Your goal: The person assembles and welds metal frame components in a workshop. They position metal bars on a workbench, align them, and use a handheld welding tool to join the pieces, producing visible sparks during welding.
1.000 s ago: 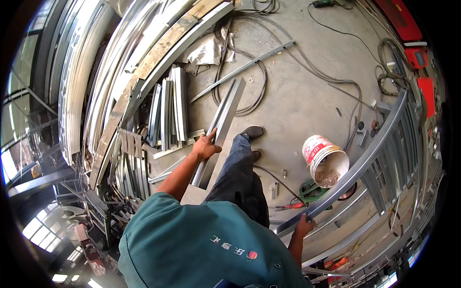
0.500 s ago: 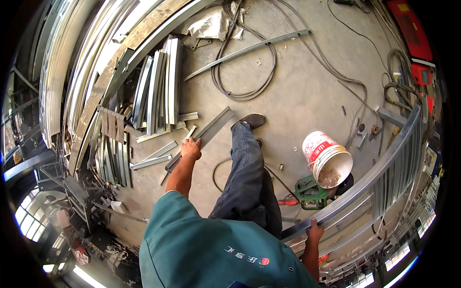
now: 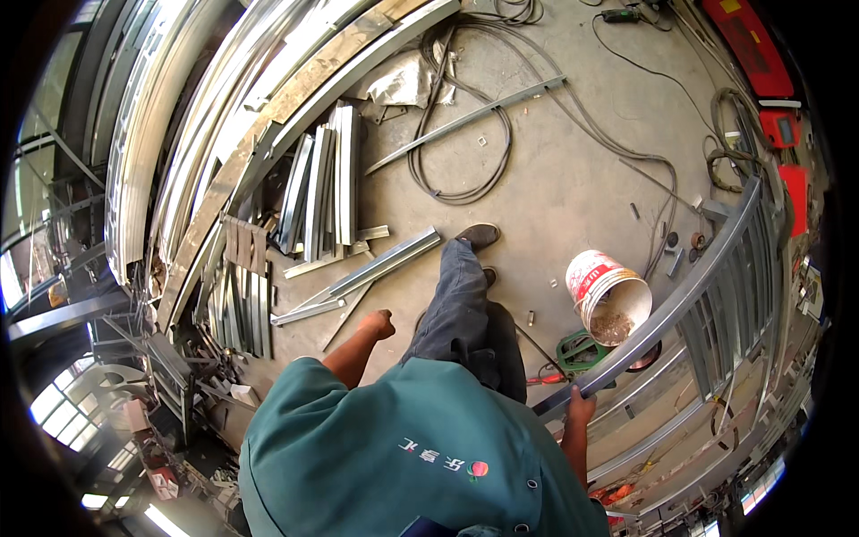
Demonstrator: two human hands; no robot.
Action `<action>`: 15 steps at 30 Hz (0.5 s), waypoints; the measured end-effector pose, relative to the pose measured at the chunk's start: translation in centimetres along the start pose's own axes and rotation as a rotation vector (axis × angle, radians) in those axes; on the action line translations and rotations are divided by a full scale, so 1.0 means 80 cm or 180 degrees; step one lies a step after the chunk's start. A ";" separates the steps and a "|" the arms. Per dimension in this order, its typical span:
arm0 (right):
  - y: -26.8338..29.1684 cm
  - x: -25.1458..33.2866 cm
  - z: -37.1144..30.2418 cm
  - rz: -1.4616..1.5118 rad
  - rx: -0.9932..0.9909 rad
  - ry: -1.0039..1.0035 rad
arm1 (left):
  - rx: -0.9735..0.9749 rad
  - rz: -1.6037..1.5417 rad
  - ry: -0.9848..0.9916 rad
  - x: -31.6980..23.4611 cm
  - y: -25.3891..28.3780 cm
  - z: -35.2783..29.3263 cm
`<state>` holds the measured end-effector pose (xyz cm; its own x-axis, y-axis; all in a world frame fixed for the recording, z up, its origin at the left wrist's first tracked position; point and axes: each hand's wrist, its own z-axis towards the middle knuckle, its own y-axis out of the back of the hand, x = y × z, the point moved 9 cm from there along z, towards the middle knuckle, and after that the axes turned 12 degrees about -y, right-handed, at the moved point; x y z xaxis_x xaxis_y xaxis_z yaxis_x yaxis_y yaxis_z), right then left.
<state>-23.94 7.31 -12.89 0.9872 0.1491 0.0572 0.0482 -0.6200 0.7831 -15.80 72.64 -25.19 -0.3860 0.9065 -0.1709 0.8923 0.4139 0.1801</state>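
My left hand (image 3: 382,324) hangs over the floor beside my leg, fingers curled, with nothing visible in it. Just beyond it lies a grey metal channel (image 3: 386,261), slanting across the floor, its near end resting by other short offcuts. A shorter square metal tube (image 3: 309,311) is to its left. On the right side, my right hand (image 3: 582,407) grips the top rail of a long grey metal frame (image 3: 667,313); part of its fingers is hidden behind the rail.
Stacked metal profiles (image 3: 335,179) and long bars fill the left. A white-and-red bucket (image 3: 586,277) with debris stands at right, near a green tool (image 3: 580,351). Coiled cable (image 3: 506,161) and a thin metal bar (image 3: 465,123) lie ahead. Red cases (image 3: 747,45) line the far right.
My left hand has let go of the metal channel and drawn back toward my body. The channel lies at a flatter slant. My right hand stays on the frame's rail.
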 end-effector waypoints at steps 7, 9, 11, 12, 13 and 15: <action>0.017 0.038 -0.056 0.0650 0.0366 -0.0032 | -0.0867 0.0471 -0.0548 -0.166 0.209 0.025; 0.007 0.023 -0.046 0.1414 0.0905 -0.0322 | -0.1366 0.0444 -0.0811 -0.224 0.278 0.042; 0.025 0.029 -0.033 0.2008 0.1107 -0.0540 | -0.1619 0.0680 -0.1494 -0.310 0.324 0.071; 0.047 0.040 -0.029 0.2235 0.1072 -0.0583 | -0.1715 0.0811 -0.1860 -0.359 0.342 0.080; 0.066 0.057 -0.021 0.2909 0.1044 -0.0523 | -0.1817 0.0944 -0.2194 -0.427 0.353 0.079; 0.109 0.070 0.005 0.3476 0.0790 -0.0640 | -0.1703 0.0645 -0.2586 -0.610 0.345 -0.007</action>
<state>-17.93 2.44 -6.02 0.5255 -0.6767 0.5157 -0.8457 -0.4814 0.2300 27.53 39.84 -11.31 0.2183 0.7149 -0.6643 0.6233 0.4216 0.6586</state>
